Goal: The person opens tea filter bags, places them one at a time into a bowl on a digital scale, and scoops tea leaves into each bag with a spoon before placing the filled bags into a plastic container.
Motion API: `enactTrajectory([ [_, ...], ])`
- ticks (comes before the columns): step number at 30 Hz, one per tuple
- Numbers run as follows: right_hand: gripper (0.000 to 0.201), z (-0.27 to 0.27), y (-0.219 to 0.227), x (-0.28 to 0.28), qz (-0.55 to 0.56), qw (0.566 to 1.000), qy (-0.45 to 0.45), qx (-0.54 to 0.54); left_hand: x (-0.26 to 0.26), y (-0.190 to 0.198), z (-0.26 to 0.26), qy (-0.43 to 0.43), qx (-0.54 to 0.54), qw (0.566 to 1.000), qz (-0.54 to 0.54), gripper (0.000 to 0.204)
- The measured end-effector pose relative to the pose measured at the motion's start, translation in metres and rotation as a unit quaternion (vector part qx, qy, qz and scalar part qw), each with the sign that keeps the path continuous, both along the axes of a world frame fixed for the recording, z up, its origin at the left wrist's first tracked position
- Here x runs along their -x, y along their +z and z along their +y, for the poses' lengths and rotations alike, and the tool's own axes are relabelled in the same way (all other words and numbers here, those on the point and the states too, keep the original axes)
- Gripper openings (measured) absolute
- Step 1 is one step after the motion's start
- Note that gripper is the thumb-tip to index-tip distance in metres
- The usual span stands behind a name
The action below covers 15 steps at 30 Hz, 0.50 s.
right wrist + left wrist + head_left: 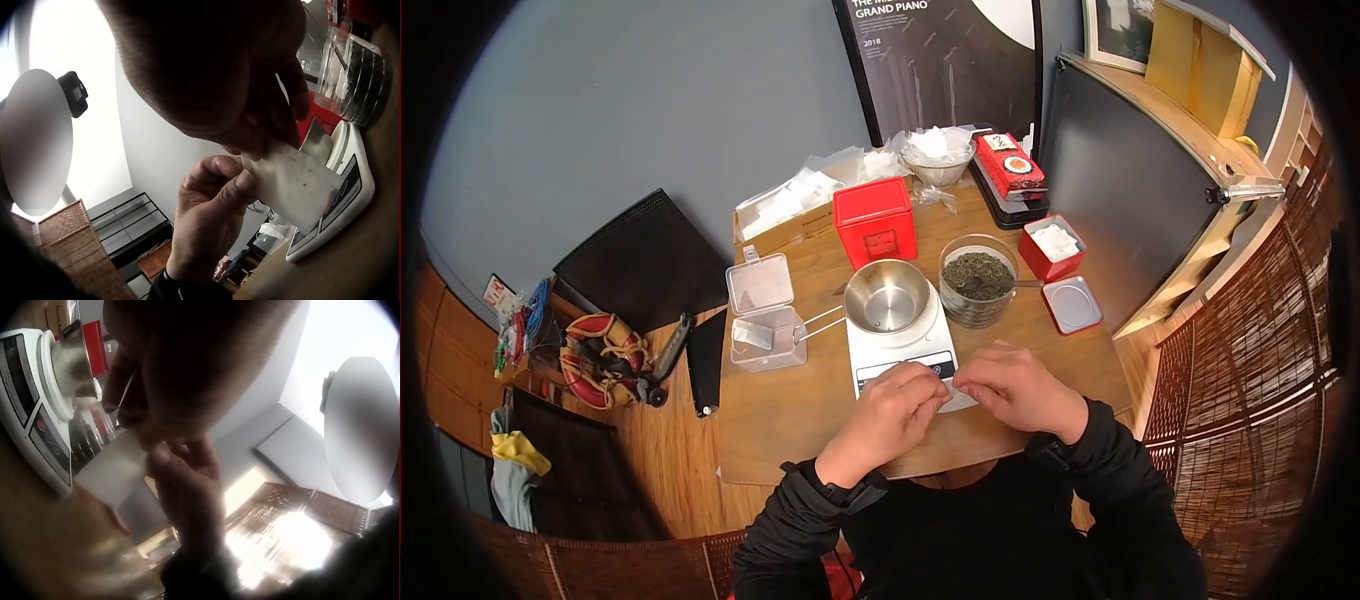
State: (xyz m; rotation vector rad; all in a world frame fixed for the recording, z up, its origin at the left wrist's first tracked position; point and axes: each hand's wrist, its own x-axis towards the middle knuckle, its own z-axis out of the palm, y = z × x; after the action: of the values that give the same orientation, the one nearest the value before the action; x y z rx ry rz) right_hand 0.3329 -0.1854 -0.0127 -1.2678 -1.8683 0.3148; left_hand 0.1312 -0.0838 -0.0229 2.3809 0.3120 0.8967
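Both hands meet just in front of the white kitchen scale [900, 354]. My left hand [890, 410] and right hand [1025, 390] pinch the top edge of a small white tea bag [294, 184] between thumbs and fingertips. The bag hangs flat and thin below the fingers, with a few dark specks showing through. In the left wrist view the tea bag [112, 469] looks pale and blurred. On the scale sits a steel bowl [887, 293] with a wire handle, a few dark bits at its bottom. Behind the right hand stands a glass jar [977, 312] of dried tea leaves [978, 272].
Left of the scale is an open clear plastic box [770, 345] with a small white packet. A red tin [874, 222] stands behind the bowl. To the right are an open red tin [1053, 262] with white contents and its lid [1072, 305]. White bags fill a tray at the back.
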Motion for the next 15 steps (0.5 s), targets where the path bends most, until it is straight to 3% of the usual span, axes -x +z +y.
enactTrajectory([
  [15, 0.008, -0.0024, 0.0008, 0.0034, -0.031, 0.999, -0.007, 0.032, 0.003, 0.0011, -0.0041, 0.003, 0.029, 1.0, -0.002, 0.016],
])
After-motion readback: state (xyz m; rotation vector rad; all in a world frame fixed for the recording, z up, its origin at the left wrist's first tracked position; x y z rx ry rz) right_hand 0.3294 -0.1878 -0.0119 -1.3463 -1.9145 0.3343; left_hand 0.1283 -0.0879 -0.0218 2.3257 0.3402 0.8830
